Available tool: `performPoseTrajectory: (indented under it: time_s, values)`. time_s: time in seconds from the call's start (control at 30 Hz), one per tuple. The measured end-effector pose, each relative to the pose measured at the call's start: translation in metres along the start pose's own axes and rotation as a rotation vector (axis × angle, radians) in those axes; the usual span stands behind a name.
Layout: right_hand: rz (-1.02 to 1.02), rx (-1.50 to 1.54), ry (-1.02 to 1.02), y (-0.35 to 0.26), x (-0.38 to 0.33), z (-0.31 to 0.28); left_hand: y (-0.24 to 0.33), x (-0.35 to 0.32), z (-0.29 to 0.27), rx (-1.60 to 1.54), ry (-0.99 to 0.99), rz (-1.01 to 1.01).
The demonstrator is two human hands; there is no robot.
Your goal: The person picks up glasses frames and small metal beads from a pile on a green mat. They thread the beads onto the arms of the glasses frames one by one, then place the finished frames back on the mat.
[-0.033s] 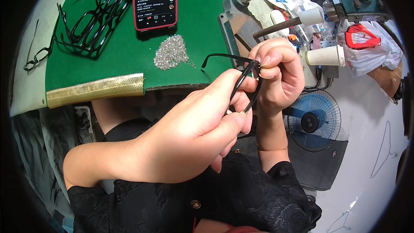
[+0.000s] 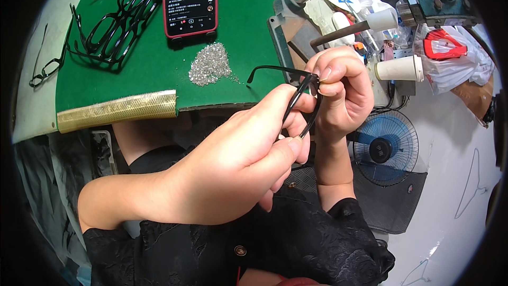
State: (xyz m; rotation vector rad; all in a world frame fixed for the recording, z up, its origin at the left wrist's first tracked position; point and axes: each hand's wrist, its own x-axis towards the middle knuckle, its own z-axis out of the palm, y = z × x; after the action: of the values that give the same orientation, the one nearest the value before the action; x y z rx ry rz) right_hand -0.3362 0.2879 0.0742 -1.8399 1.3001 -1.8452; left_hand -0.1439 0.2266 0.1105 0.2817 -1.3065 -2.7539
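— Hands?
— Two; left hand at dial centre, right hand towards two o'clock.
— And eyewear?
— One pair of glasses at two, nearer centre; one black frame between nine and ten; several stacked frames at ten, too overlapped to count.
— Singles besides?
— One phone and one heap of crystals, both at eleven; one gold strip at nine; one lidded cup at two; one fan at three.
— Other twos?
— Two wire hangers, around four.
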Motion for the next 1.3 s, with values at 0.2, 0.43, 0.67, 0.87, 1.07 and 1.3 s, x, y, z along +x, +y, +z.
performPoseTrajectory:
  time_s: [0.2, 0.43, 0.67, 0.87, 1.07, 1.3]
  values:
    - [0.049, 0.062, 0.039, 0.000, -0.004, 0.002, 0.000, 0.002, 0.002, 0.001, -0.003, 0.004]
    - [0.098, 0.142, 0.057, -0.001, -0.006, 0.005, 0.000, 0.002, 0.002, 0.057, 0.008, 0.030]
    - [0.063, 0.071, 0.024, 0.001, -0.003, 0.004, 0.000, 0.002, 0.001, 0.039, 0.011, 0.020]
    - [0.242, 0.347, 0.086, -0.003, -0.008, 0.009, -0.002, 0.003, 0.001, 0.086, 0.023, 0.037]
    - [0.283, 0.349, 0.013, -0.002, -0.006, -0.002, -0.004, 0.003, -0.002, 0.122, 0.002, 0.040]
    - [0.320, 0.367, 0.027, -0.004, -0.003, -0.002, -0.002, 0.003, -0.001, 0.162, 0.011, 0.069]
